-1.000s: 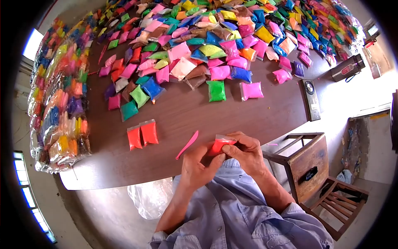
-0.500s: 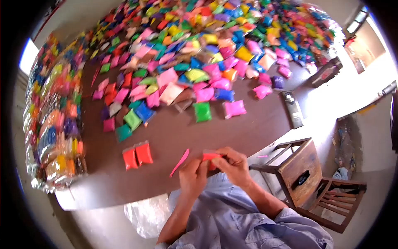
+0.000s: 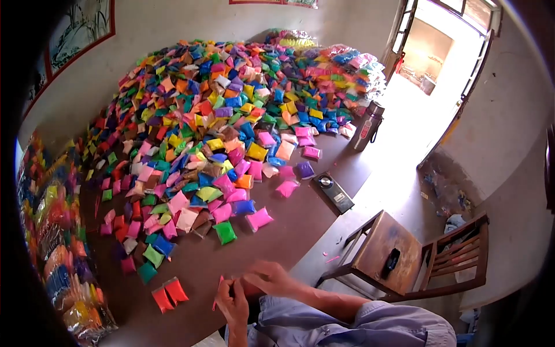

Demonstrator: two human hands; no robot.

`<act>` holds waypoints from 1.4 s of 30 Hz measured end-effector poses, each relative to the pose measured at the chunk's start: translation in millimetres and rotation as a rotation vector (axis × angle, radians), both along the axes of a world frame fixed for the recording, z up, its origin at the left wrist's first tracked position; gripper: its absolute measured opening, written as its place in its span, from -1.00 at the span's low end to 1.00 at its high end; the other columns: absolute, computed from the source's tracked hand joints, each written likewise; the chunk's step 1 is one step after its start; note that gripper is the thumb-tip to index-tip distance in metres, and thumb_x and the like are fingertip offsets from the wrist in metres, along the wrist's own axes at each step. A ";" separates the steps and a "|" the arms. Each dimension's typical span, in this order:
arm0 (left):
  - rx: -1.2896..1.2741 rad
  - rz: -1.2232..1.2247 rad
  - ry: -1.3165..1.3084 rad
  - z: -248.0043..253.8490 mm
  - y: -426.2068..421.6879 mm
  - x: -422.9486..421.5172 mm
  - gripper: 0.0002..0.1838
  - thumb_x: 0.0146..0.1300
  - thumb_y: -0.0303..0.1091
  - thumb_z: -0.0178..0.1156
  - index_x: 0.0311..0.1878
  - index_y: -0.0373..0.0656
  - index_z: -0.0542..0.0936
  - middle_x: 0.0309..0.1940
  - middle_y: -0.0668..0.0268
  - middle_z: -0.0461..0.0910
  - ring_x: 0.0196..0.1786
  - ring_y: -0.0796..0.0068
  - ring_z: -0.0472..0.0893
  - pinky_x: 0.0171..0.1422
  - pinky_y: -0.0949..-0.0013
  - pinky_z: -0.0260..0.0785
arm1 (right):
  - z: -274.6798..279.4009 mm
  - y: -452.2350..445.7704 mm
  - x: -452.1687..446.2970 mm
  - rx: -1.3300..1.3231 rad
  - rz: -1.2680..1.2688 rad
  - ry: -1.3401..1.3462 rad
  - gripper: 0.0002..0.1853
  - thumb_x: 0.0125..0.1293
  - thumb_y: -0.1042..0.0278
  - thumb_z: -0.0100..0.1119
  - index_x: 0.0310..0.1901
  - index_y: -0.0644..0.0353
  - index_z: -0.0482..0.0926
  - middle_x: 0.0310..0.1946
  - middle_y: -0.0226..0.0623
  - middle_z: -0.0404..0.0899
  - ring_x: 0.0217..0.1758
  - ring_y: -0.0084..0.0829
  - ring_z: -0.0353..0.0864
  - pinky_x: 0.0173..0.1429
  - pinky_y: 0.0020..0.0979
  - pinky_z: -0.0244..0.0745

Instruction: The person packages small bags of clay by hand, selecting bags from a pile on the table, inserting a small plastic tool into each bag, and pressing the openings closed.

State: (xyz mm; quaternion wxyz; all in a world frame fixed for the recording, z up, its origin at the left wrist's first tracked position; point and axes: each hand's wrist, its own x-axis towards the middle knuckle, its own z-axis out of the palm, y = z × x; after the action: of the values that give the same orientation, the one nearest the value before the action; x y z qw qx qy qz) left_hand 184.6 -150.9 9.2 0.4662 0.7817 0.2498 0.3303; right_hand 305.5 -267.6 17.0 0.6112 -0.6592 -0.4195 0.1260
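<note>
My left hand is at the table's front edge, its fingers pinched together; what they hold, if anything, is hidden. A pink plastic knife shows just beside those fingers, partly covered by the hand. My right hand is smeared by motion, just right of the left one and over the table edge. Its fingers cannot be made out clearly. Two red packets lie side by side on the brown table, left of my hands.
A heap of colourful packets covers the table's far part. Bagged packets stand at left. A dark flask and a black device with a dial are near the right edge. A wooden chair stands at right.
The view has tilted up, showing the wall and doorway. My right hand has moved apart from the left fingertips. The red packet earlier between my hands is no longer clearly visible.
</note>
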 end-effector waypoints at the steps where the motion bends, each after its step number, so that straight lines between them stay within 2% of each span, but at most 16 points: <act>1: 0.003 -0.003 -0.008 -1.6 -0.4 -0.2 -0.80 0.45 -0.39 0.30 -0.29 -0.29 0.58 -0.51 0.26 0.56 -0.44 0.49 0.46 -0.35 0.28 0.30 | -3.7 2.7 -3.1 -0.010 -0.044 -0.013 -0.83 0.46 0.39 0.28 -0.02 0.26 0.71 -0.13 -0.08 0.71 -0.05 -0.05 0.73 0.03 -0.20 0.63; 4: -0.067 -0.038 -0.020 5.6 -1.8 2.7 -0.75 0.51 -0.33 0.24 -0.30 -0.26 0.53 -0.47 0.25 0.51 -0.41 0.43 0.42 -0.30 0.20 0.27 | -16.3 10.2 -4.9 0.016 -0.094 0.014 -0.83 0.46 0.38 0.28 -0.02 0.25 0.70 -0.15 -0.07 0.70 -0.09 0.00 0.72 -0.02 -0.19 0.64; 6: -0.073 -0.022 -0.054 16.0 -5.3 5.7 -0.77 0.45 -0.39 0.30 -0.32 -0.31 0.55 -0.47 0.18 0.59 -0.42 0.38 0.51 -0.29 0.26 0.36 | -21.1 10.4 -5.5 -0.010 -0.134 -0.031 -0.83 0.46 0.39 0.27 -0.03 0.25 0.70 -0.17 -0.08 0.69 -0.12 0.02 0.72 -0.05 -0.18 0.64; 9: -0.018 0.065 -0.161 3.8 -5.8 13.5 -0.77 0.46 -0.41 0.28 -0.31 -0.32 0.55 -0.46 0.16 0.59 -0.41 0.38 0.53 -0.26 0.24 0.39 | -22.5 13.2 -5.4 -0.038 -0.177 -0.117 -0.86 0.45 0.41 0.27 -0.05 0.24 0.70 -0.21 -0.09 0.68 -0.17 0.04 0.71 -0.10 -0.16 0.63; 11: -0.037 0.071 -0.131 -5.3 -4.9 11.0 -0.78 0.46 -0.41 0.28 -0.30 -0.33 0.55 -0.46 0.16 0.60 -0.40 0.36 0.55 -0.25 0.24 0.40 | -22.0 15.4 -6.5 -0.039 -0.177 -0.163 -0.87 0.44 0.43 0.27 -0.06 0.24 0.70 -0.23 -0.10 0.67 -0.19 0.05 0.70 -0.12 -0.15 0.63; 14: -0.035 0.075 -0.092 -6.3 -4.1 8.6 -0.78 0.50 -0.38 0.25 -0.27 -0.33 0.57 -0.45 0.18 0.61 -0.39 0.36 0.55 -0.23 0.25 0.42 | -12.4 15.0 -10.8 -0.061 -0.179 -0.138 -0.84 0.46 0.34 0.26 -0.07 0.22 0.71 -0.23 -0.09 0.69 -0.18 0.01 0.73 -0.13 -0.16 0.64; 16: -0.015 0.082 -0.083 -7.9 -2.7 6.0 -0.77 0.53 -0.35 0.22 -0.25 -0.32 0.58 -0.44 0.21 0.61 -0.40 0.38 0.53 -0.22 0.27 0.44 | -1.7 12.8 -15.1 -0.175 -0.189 -0.105 -0.76 0.48 0.19 0.25 -0.07 0.18 0.73 -0.23 -0.09 0.71 -0.18 -0.02 0.74 -0.14 -0.16 0.64; 18: -0.124 0.088 -0.033 -10.3 -0.8 2.7 -0.76 0.53 -0.34 0.23 -0.25 -0.32 0.58 -0.40 0.18 0.64 -0.37 0.36 0.58 -0.22 0.24 0.45 | 1.8 13.8 -17.9 -0.215 -0.186 -0.110 -0.73 0.48 0.13 0.24 -0.07 0.17 0.73 -0.25 -0.09 0.72 -0.18 -0.02 0.75 -0.14 -0.16 0.65; 20: -0.114 0.116 -0.086 -10.2 -1.9 5.6 -0.78 0.51 -0.37 0.24 -0.26 -0.32 0.58 -0.40 0.13 0.64 -0.38 0.29 0.60 -0.23 0.23 0.45 | 2.4 16.5 -16.6 -0.253 -0.182 -0.115 -0.69 0.48 0.07 0.24 -0.07 0.16 0.74 -0.27 -0.09 0.73 -0.19 -0.02 0.75 -0.14 -0.17 0.65; 22: -0.109 0.149 -0.127 -6.9 -5.3 7.1 -0.80 0.48 -0.40 0.26 -0.27 -0.33 0.58 -0.41 0.08 0.64 -0.39 0.22 0.62 -0.24 0.22 0.44 | -2.8 18.2 -16.4 -0.206 -0.203 -0.119 -0.74 0.47 0.14 0.25 -0.10 0.17 0.73 -0.31 -0.10 0.72 -0.25 -0.01 0.74 -0.16 -0.16 0.64; 26: -0.133 0.072 -0.092 1.6 -3.8 9.8 -0.77 0.46 -0.31 0.31 -0.24 -0.29 0.63 -0.38 0.03 0.65 -0.36 0.10 0.65 -0.23 0.16 0.46 | -26.7 16.1 -14.8 -0.193 -0.275 -0.166 -0.82 0.46 0.27 0.26 -0.13 0.20 0.73 -0.34 -0.07 0.70 -0.29 0.00 0.73 -0.21 -0.16 0.61; 29: 0.014 -0.023 -0.027 6.2 -3.2 9.8 -0.78 0.43 -0.28 0.32 -0.22 -0.27 0.66 -0.37 0.00 0.66 -0.35 -0.03 0.65 -0.24 0.11 0.47 | -20.7 16.9 -15.3 -0.137 -0.327 -0.157 -0.91 0.44 0.43 0.27 -0.21 0.24 0.70 -0.44 -0.02 0.63 -0.39 0.00 0.68 -0.31 -0.20 0.53; 34: -0.003 0.015 -0.054 1.6 -2.9 9.5 -0.81 0.41 -0.31 0.32 -0.22 -0.27 0.67 -0.35 0.00 0.68 -0.34 -0.02 0.66 -0.24 0.09 0.49 | -13.0 14.7 -14.6 -0.253 -0.289 -0.215 -0.87 0.46 0.40 0.24 -0.22 0.25 0.71 -0.46 -0.03 0.62 -0.45 -0.05 0.65 -0.37 -0.28 0.49; 37: -0.083 -0.042 0.022 -0.1 -2.4 1.3 -0.82 0.42 -0.33 0.29 -0.19 -0.27 0.69 -0.33 -0.01 0.69 -0.31 -0.04 0.69 -0.21 0.08 0.51 | -1.6 20.7 -16.5 -0.179 -0.275 -0.147 -0.82 0.47 0.36 0.20 -0.21 0.25 0.73 -0.44 -0.02 0.65 -0.44 -0.05 0.68 -0.35 -0.26 0.53; 39: -0.051 -0.029 -0.003 -0.2 -2.5 1.8 -0.85 0.43 -0.40 0.30 -0.22 -0.30 0.65 -0.36 0.00 0.67 -0.34 0.01 0.65 -0.24 0.12 0.47 | 3.8 24.1 -18.7 -0.175 -0.284 -0.143 -0.83 0.46 0.37 0.20 -0.21 0.26 0.73 -0.44 -0.01 0.66 -0.44 -0.05 0.69 -0.34 -0.25 0.54; 42: -0.050 -0.058 -0.043 5.1 -0.3 7.4 -0.84 0.44 -0.39 0.30 -0.23 -0.30 0.65 -0.37 0.00 0.66 -0.35 0.01 0.65 -0.26 0.11 0.47 | -0.5 24.8 -18.7 -0.166 -0.302 -0.174 -0.87 0.42 0.43 0.20 -0.23 0.27 0.71 -0.44 -0.02 0.66 -0.44 -0.04 0.68 -0.33 -0.23 0.57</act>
State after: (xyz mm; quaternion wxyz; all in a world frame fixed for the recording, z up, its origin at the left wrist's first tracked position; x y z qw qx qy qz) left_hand 192.0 -151.2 14.3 0.5005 0.7693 0.2250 0.3271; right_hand 286.8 -242.8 16.5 0.5281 -0.7711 -0.3555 0.0096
